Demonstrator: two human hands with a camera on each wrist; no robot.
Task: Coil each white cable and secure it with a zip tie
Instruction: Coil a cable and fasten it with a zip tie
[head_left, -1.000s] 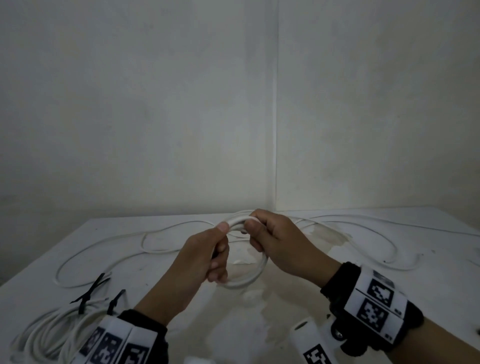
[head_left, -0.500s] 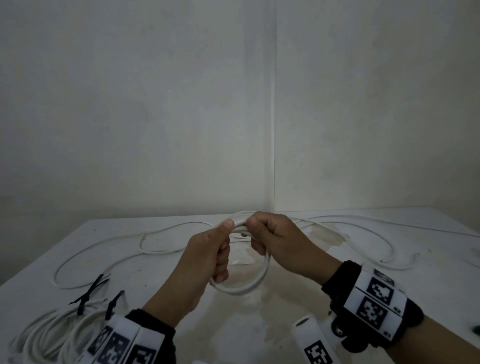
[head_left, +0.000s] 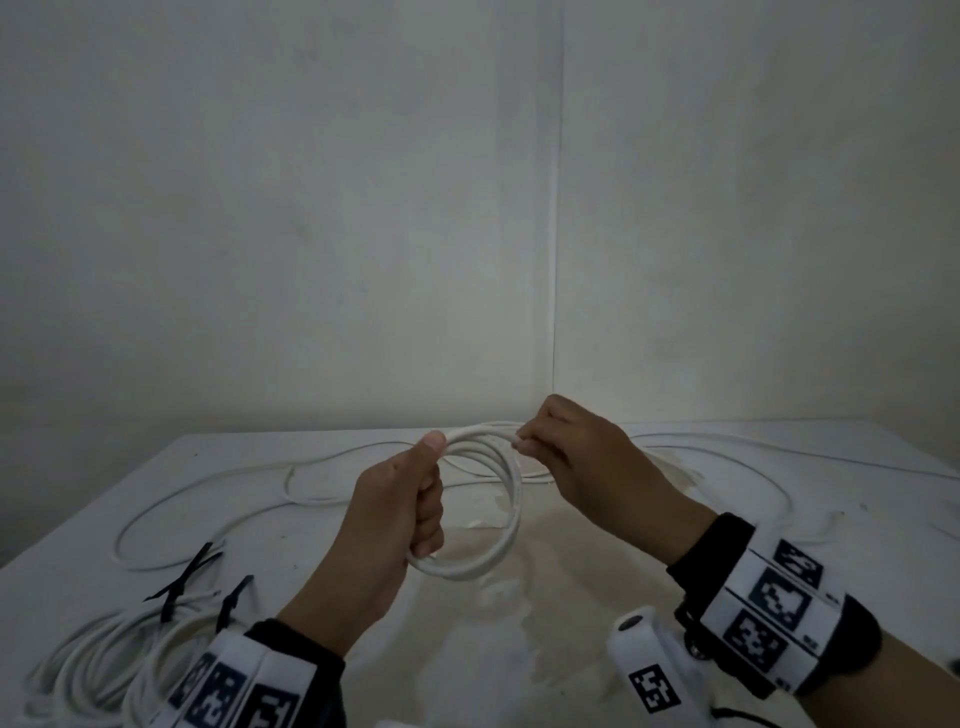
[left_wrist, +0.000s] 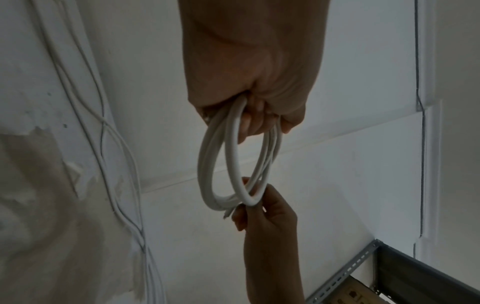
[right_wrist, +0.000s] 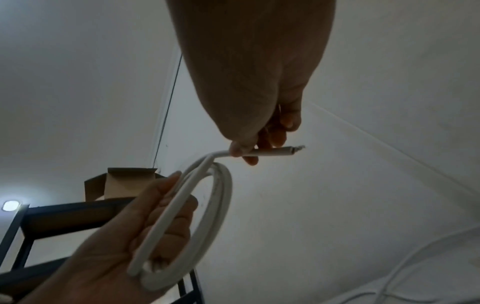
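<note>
Above the middle of the table I hold a small coil of white cable (head_left: 506, 499). My left hand (head_left: 410, 499) grips the coil's near-left side, fingers curled round several turns (left_wrist: 215, 156). My right hand (head_left: 550, 447) pinches the cable's free end (right_wrist: 272, 152) at the top right of the coil, thumb and fingers closed on it; the cut tip sticks out past the fingers. The coil (right_wrist: 187, 226) hangs between both hands, off the table.
Loose white cables (head_left: 208, 488) trail over the white table (head_left: 571, 597) behind and to the right (head_left: 769, 467). Two coiled cables (head_left: 104, 665) with black zip ties (head_left: 182, 582) lie at the near left. Walls meet in a corner behind.
My right hand has moved up and to the right, drawing the cable end away from my left thumb, and the coil has opened wider. The left hand keeps its grip.
</note>
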